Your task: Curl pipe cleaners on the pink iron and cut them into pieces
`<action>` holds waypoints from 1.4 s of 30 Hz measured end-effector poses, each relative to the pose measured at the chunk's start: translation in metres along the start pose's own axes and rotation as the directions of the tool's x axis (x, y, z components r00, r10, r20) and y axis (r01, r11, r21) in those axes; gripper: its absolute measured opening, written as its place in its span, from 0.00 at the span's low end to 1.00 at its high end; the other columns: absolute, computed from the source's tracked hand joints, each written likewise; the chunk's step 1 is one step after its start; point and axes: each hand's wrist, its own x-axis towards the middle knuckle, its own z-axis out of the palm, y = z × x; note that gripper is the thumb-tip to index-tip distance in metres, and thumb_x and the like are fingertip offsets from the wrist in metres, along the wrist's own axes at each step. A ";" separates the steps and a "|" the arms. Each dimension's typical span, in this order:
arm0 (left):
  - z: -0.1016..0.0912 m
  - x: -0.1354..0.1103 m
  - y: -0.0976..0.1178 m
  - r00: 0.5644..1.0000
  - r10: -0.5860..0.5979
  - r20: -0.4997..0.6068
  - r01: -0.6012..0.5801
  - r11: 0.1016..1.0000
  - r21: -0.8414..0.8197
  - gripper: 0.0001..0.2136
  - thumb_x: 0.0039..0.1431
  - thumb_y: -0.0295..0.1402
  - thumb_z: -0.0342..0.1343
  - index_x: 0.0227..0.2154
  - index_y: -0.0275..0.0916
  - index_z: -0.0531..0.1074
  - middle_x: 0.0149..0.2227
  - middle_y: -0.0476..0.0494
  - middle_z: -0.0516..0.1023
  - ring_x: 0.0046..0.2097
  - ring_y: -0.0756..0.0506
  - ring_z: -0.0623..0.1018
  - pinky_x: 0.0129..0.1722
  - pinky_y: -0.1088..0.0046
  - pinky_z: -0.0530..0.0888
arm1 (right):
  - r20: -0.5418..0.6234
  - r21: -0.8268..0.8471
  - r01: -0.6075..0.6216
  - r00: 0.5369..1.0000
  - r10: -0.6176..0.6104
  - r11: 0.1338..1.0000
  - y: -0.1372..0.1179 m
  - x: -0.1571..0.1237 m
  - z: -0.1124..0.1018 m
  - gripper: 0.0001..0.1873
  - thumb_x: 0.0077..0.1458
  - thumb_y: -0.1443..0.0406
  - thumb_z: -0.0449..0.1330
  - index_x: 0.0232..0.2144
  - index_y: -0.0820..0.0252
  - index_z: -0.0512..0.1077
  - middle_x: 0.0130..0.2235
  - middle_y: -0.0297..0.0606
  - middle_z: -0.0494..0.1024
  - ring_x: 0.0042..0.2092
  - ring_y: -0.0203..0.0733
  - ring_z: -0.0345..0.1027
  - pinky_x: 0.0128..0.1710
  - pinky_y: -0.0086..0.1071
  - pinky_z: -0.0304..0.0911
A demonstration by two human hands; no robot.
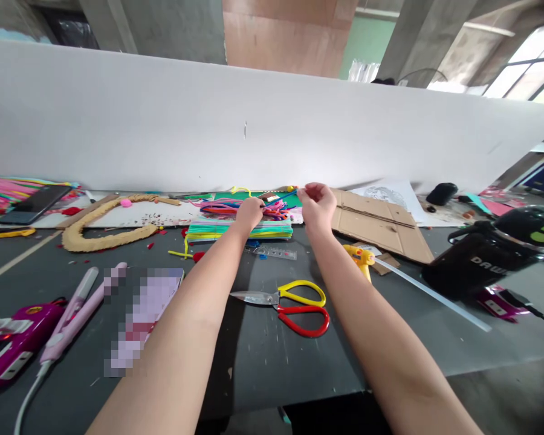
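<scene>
Nearest on the dark grey surface (263, 362), between the two bare forearms, lie scissors (286, 302) with one yellow and one red handle, blades pointing left. To the left is a pink hair straightener (70, 317), and beside the right forearm stands a yellow glue gun (361, 256). Farther out, a clear ruler (276, 252) lies just in front of a heap of coloured pipe cleaners (236, 228) at the middle of the surface. The left hand (249, 212) rests on that heap, its fingers curled down and closed on the strands. The right hand (317, 202) hovers at the heap's right end, fingers bunched together against the thumb; whether they pinch a strand is too small to tell. Flat cardboard (385, 226) lies to the right, and a white board (163, 121) stands behind everything.
</scene>
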 end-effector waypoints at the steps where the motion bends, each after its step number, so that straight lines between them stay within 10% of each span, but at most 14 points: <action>1: 0.000 -0.001 0.000 1.000 -0.003 -0.004 0.003 1.000 0.000 0.13 0.60 0.30 0.51 0.40 0.37 0.81 0.42 0.35 0.81 0.47 0.39 0.77 0.49 0.65 0.70 | -0.035 0.010 0.003 0.999 -0.002 1.000 -0.004 0.001 -0.002 0.08 0.49 0.67 0.60 0.34 0.60 0.65 0.33 0.36 0.73 0.35 0.36 0.70 0.39 0.31 0.68; 22: 0.011 -0.011 -0.007 0.982 -0.143 -0.122 0.142 0.990 -0.015 0.08 0.59 0.28 0.49 0.33 0.39 0.74 0.38 0.37 0.78 0.42 0.39 0.76 0.41 0.65 0.72 | -0.326 0.067 0.562 0.793 -0.514 0.824 -0.092 -0.012 -0.059 0.09 0.61 0.64 0.57 0.33 0.53 0.57 0.32 0.31 0.63 0.34 0.35 0.68 0.39 0.37 0.66; 28: 0.010 -0.010 -0.006 0.953 -0.188 -0.239 0.109 0.945 -0.309 0.11 0.52 0.26 0.53 0.38 0.38 0.75 0.47 0.37 0.76 0.44 0.41 0.76 0.45 0.65 0.73 | -0.094 0.221 0.298 0.954 -0.284 0.929 -0.058 -0.015 -0.042 0.08 0.55 0.66 0.61 0.34 0.57 0.63 0.32 0.33 0.69 0.34 0.33 0.69 0.39 0.33 0.68; 32: -0.018 -0.014 0.002 0.879 -0.442 -0.177 0.080 0.505 -0.860 0.12 0.51 0.30 0.51 0.36 0.35 0.74 0.40 0.38 0.80 0.41 0.43 0.78 0.44 0.65 0.75 | 0.026 0.321 -0.063 0.998 0.058 0.945 -0.023 -0.018 -0.031 0.09 0.50 0.66 0.62 0.33 0.58 0.65 0.32 0.32 0.69 0.33 0.32 0.68 0.40 0.32 0.71; 34: -0.044 -0.028 0.008 0.946 -0.323 -0.025 0.026 0.150 -0.988 0.16 0.54 0.36 0.49 0.43 0.35 0.73 0.45 0.38 0.80 0.43 0.44 0.79 0.44 0.65 0.76 | 0.081 0.355 -0.181 0.983 0.162 0.917 -0.015 -0.021 -0.029 0.11 0.47 0.65 0.64 0.31 0.59 0.66 0.32 0.30 0.68 0.32 0.31 0.68 0.40 0.32 0.72; 36: -0.076 -0.049 0.016 0.984 -0.104 0.141 0.140 -0.017 -0.990 0.20 0.57 0.43 0.49 0.44 0.35 0.73 0.49 0.35 0.78 0.46 0.41 0.79 0.44 0.63 0.76 | 0.097 0.366 -0.208 0.978 0.185 0.907 -0.014 -0.024 -0.027 0.12 0.45 0.64 0.65 0.30 0.59 0.66 0.31 0.30 0.69 0.32 0.31 0.68 0.39 0.32 0.72; 38: -0.106 -0.074 0.025 0.943 0.078 0.325 0.322 0.046 -0.946 0.24 0.57 0.50 0.50 0.45 0.34 0.74 0.52 0.31 0.77 0.49 0.37 0.79 0.44 0.59 0.77 | 0.157 0.332 -0.202 0.975 0.157 0.921 -0.018 -0.029 -0.025 0.12 0.43 0.63 0.67 0.29 0.60 0.67 0.30 0.30 0.71 0.31 0.32 0.68 0.36 0.31 0.71; 42: -0.141 -0.122 0.045 0.822 0.125 0.555 0.430 0.502 -0.750 0.23 0.48 0.40 0.67 0.46 0.36 0.73 0.50 0.32 0.78 0.42 0.40 0.81 0.37 0.62 0.78 | 0.439 0.200 -0.253 0.887 0.144 0.946 -0.029 -0.041 -0.019 0.13 0.41 0.62 0.69 0.28 0.61 0.70 0.27 0.32 0.74 0.31 0.35 0.69 0.33 0.30 0.67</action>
